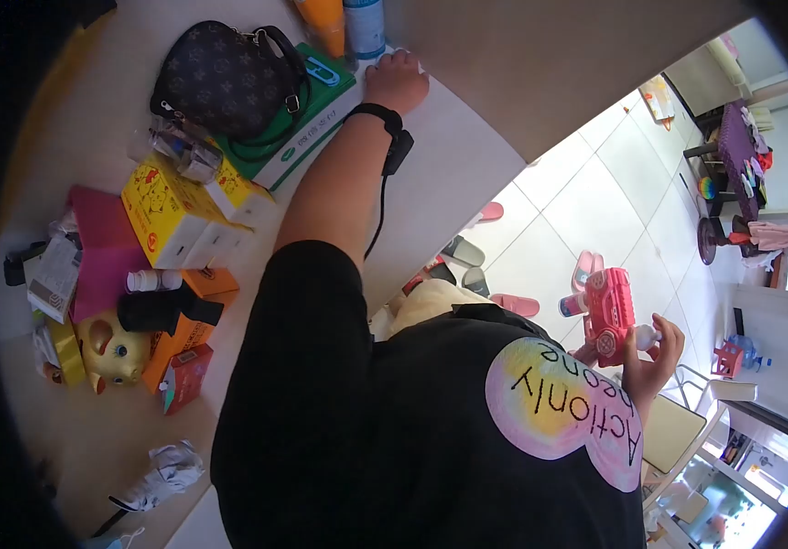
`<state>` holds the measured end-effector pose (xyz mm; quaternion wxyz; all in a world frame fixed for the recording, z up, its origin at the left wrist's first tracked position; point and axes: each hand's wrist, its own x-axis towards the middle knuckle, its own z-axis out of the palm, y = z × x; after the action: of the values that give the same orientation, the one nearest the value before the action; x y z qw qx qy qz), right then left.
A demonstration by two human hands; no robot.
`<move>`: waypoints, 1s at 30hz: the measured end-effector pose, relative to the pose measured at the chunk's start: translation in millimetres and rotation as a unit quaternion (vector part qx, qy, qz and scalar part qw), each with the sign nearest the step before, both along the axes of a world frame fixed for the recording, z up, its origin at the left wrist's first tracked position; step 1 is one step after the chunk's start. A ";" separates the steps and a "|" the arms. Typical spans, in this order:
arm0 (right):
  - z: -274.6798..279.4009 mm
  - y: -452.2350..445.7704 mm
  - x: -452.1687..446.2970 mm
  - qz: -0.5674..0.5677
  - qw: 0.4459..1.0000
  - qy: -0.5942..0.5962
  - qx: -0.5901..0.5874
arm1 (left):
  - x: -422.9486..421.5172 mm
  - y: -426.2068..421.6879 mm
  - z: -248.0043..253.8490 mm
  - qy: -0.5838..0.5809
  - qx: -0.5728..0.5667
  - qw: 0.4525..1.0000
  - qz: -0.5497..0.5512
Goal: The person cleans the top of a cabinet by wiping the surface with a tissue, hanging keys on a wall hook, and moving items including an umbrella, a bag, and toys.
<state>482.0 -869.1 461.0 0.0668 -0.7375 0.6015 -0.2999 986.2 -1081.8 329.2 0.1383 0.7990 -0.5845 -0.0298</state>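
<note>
At the tabletop's far end, my left hand (397, 82) rests with bent fingers beside a blue bottle (366, 27). I can't make out anything in it. A black band (398, 150) circles that wrist. On the other side, out over the floor, my right hand (652, 359) grips a pink toy car (610, 316) with moulded wheels. Its fingers are around a whitish part at the toy's near end. A small bottle with a coloured label (574, 305) sticks out from the toy's left side.
Near my left arm stand a dark patterned handbag (229, 80) on a green box (328, 84), a yellow box (170, 206), an orange box (170, 352) and a yellow animal figure (121, 352). Slippers (515, 305) lie on the tiled floor. A chair (673, 444) stands to the right.
</note>
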 end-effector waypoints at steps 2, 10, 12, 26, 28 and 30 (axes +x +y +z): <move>-1.8 1.3 -0.8 -0.001 1.000 0.005 0.000 | -17.7 13.5 10.1 -0.010 0.022 0.999 -0.040; -0.4 -28.4 19.6 0.081 0.997 0.010 -0.013 | -84.5 65.6 -1.1 -0.018 -0.067 0.975 -0.213; 5.2 -32.0 27.2 0.085 0.996 0.000 -0.024 | -59.8 50.9 -16.9 -0.041 -0.098 0.981 -0.160; -1.2 -25.8 24.4 0.086 0.996 -0.007 -0.009 | -134.0 79.8 -0.2 -0.031 -0.038 0.976 -0.211; 1.7 -32.4 30.7 0.105 0.994 -0.012 -0.017 | -140.1 85.8 4.3 -0.014 -0.041 0.967 -0.251; 5.0 -37.2 35.4 0.126 0.992 -0.013 -0.028 | -140.7 87.5 8.7 0.007 -0.025 0.956 -0.291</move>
<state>517.4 -906.3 465.9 0.0916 -0.8046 0.4946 -0.3156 845.6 -994.3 337.9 0.1482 0.5907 -0.7909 -0.0599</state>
